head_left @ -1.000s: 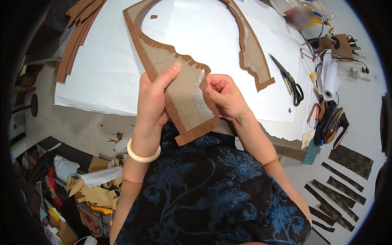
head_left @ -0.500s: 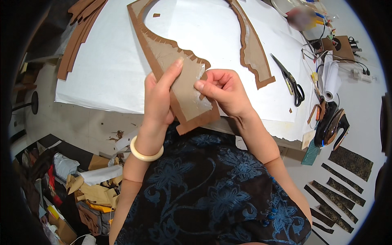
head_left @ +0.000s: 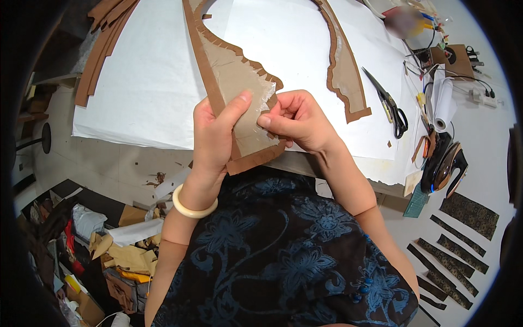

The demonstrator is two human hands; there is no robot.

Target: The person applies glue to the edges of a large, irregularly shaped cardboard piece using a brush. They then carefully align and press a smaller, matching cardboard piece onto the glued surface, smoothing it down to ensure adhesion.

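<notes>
A brown fabric piece (head_left: 239,76) with beige backing curves from my hands over the far part of the table and down its right side. Its brown edge is snipped and folded onto the backing along the inner curve. My left hand (head_left: 215,125), with a cream bangle (head_left: 192,206) at the wrist, grips the straight left edge, thumb flat on the backing. My right hand (head_left: 294,120) pinches the curved edge between thumb and fingers, where a whitish, shiny film (head_left: 269,95) shows. The fingers under the cloth are hidden.
Black-handled scissors (head_left: 388,103) lie right on the white-covered table (head_left: 147,87). Brown fabric strips (head_left: 103,60) hang over its left side. An iron (head_left: 452,163) stands beyond the right edge, near a white paper roll (head_left: 444,109). Scraps (head_left: 131,256) are heaped at lower left.
The fabric has shifted and turned slightly in my hands, its far right arm sliding a little rightward. My right hand has folded more of the brown edge inward near the bottom corner.
</notes>
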